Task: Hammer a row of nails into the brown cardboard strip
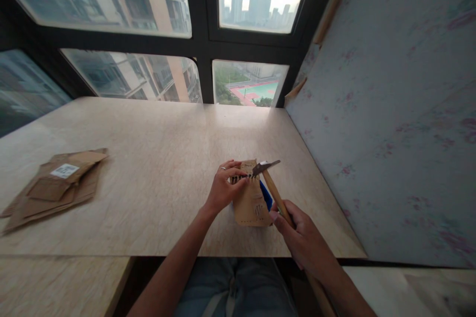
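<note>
My right hand is wrapped round the wooden handle of a hammer, whose metal head is over the right end of a row of small dark pieces, perhaps nails. These stand along the upper part of a tan, flat piece, with small holes near its lower edge and a rough patch at its right. My left hand, a ring on one finger, rests at its upper left. Its thumb and fingertips close together at the row; what they pinch is too small to make out. Something blue shows beneath the tan piece.
A stone-patterned countertop spreads under the work. Flattened brown cardboard packages, one with a white label, lie at the left. Dark-framed windows stand behind, and a floral-papered wall rises close on the right.
</note>
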Demonstrator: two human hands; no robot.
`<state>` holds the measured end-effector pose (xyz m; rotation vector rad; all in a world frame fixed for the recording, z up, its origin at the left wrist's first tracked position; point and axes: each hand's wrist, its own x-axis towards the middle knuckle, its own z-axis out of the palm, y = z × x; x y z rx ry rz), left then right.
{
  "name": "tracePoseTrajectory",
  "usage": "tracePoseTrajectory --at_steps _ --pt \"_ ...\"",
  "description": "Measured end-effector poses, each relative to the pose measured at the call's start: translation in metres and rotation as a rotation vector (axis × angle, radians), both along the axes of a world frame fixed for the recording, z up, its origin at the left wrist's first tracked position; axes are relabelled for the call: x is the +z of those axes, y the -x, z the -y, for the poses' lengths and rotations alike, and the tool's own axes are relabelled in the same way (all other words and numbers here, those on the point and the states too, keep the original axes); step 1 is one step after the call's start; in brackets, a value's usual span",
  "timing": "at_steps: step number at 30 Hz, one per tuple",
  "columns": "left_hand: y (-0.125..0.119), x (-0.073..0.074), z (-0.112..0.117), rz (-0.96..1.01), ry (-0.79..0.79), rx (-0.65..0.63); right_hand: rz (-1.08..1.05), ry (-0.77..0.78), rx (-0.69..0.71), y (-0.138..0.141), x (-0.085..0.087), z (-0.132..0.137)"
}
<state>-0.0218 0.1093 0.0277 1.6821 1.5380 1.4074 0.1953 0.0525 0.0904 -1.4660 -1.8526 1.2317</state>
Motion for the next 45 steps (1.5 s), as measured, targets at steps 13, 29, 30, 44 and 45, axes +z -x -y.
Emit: tracePoseTrajectory --at_steps 13,29,30,44,45 --pt "-0.001 -0.001 0.001 0.021 -0.004 0.008 0.005 0.011 -0.01 -0.001 -0.002 0.001" --pt "0.0 0.001 0.007 -0.073 -0.076 0.036 -0.015 0.077 0.0 -0.002 -0.002 0.004" --pt "0.001 0.001 0.009 -0.084 -0.087 0.045 -0.017 0.08 0.002 -0.002 -0.002 0.005" --pt "0.011 -0.011 0.048 0.375 0.137 0.275 -0.079 0.063 -0.017 0.006 0.008 0.005" --pt "0.009 -0.013 0.051 0.499 0.199 0.303 -0.08 0.051 -0.019 0.007 0.011 0.005"
